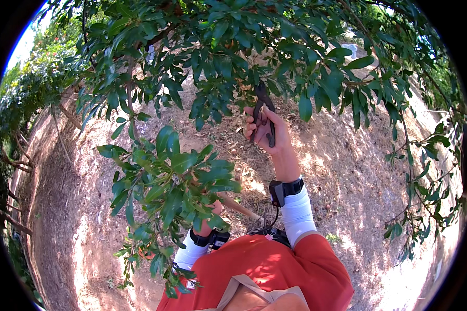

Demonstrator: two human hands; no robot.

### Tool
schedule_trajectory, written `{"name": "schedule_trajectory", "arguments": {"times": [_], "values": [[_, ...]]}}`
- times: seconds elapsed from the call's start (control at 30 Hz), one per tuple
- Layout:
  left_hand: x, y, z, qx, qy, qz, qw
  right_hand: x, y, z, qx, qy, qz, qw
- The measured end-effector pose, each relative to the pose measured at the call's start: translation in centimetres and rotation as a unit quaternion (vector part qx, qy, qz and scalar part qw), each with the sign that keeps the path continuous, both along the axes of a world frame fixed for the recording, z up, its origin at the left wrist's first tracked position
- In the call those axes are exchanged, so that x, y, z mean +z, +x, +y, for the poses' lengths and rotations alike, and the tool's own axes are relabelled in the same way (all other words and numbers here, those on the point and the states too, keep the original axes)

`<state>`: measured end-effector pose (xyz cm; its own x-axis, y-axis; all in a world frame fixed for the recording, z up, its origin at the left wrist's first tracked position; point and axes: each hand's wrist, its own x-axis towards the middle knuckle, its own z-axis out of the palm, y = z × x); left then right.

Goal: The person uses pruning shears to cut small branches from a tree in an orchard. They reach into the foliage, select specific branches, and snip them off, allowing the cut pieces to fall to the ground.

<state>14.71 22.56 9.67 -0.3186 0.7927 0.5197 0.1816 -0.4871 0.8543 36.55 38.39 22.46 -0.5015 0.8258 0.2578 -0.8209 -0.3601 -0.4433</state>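
Observation:
In my right hand (281, 134) is a pair of dark pruning shears (261, 95), its handles spread across the palm and fingers. The head of the shears points up into the leaves of an overhanging branch (225, 70), which hide the blade tips. Only a small part of my left hand (217, 208) shows behind a leafy spray (183, 175) lower down. Leaves cover its fingers, so what it holds cannot be seen. Close by that hand, a pale wooden stick or branch (239, 206) slants down to the right.
Hanging twigs (408, 167) reach down on the right. Bare branches (19, 165) stick out at the far left. Dry, littered ground (346, 186) lies below in patchy sun. A dark cable (276, 217) runs from the device on my right wrist (282, 191).

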Motion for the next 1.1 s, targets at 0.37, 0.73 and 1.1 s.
{"name": "schedule_trajectory", "arguments": {"times": [0.37,0.73,1.1], "values": [[-0.4,0.0,0.9,0.010,-0.077,-0.102,0.992,0.8,0.1,0.2,-0.007,-0.007,-0.009,1.000],[1.8,1.3,0.7,0.090,-0.136,-0.176,0.971,-0.5,0.4,-0.7,-0.067,0.008,-0.101,0.993],[6.8,2.5,0.6,0.108,0.167,0.180,0.963,-1.6,1.2,-3.2,-0.041,0.011,-0.123,0.992]]}}
